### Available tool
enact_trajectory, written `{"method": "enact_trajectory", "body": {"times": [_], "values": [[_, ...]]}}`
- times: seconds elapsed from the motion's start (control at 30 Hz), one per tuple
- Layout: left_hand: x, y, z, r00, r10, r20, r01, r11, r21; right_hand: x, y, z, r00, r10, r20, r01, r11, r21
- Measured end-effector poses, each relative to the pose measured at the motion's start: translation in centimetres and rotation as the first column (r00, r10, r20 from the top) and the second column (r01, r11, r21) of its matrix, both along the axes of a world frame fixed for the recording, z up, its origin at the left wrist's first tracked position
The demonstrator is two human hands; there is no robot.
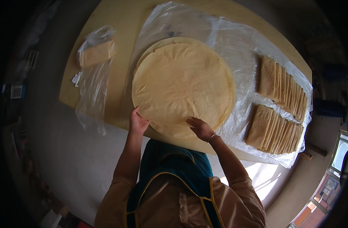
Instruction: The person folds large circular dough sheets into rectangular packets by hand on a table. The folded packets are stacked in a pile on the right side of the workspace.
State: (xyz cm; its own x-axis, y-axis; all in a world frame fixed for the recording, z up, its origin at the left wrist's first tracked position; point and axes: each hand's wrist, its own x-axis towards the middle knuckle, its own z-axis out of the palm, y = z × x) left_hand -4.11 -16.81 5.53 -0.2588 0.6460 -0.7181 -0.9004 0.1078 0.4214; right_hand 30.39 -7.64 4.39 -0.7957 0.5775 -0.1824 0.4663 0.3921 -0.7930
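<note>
A stack of large, round, thin tan flatbreads point(181, 79) lies on the table in front of me. The near edge of the top one runs between my two hands, a little apart from the layers under it. At its near-left rim, my left hand point(138, 121) is closed on that edge, fingertips on top. My right hand point(201, 128), with a thin bracelet at the wrist, has its bent fingers on the same sheet's near edge. Its thumb is mostly hidden.
Clear plastic sheeting point(234, 41) covers much of the pale table point(117, 22). Two rows of folded tan flatbread, a far row point(282, 85) and a near row point(274, 131), stand on the right. A plastic-wrapped tan block point(97, 54) and a crumpled white scrap point(76, 78) lie at the left.
</note>
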Motion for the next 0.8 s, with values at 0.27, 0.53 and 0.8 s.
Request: {"method": "enact_trajectory", "body": {"times": [0.27,0.53,0.8], "values": [[5.9,2.2,1.0,0.782,0.084,-0.618,-0.079,0.996,0.035,-0.4,4.6,-0.1,0.976,-0.194,0.096,0.209,0.731,-0.650],[10.0,7.9,-3.3,0.021,-0.269,-0.963,-0.012,0.963,-0.270,-2.6,4.3,-1.0,0.986,-0.144,0.085,0.156,0.599,-0.785],[10.2,12.0,-5.0,-0.421,-0.422,-0.803,-0.053,0.895,-0.443,-1.0,5.2,-6.8,0.853,-0.518,0.064,0.166,0.153,-0.974]]}}
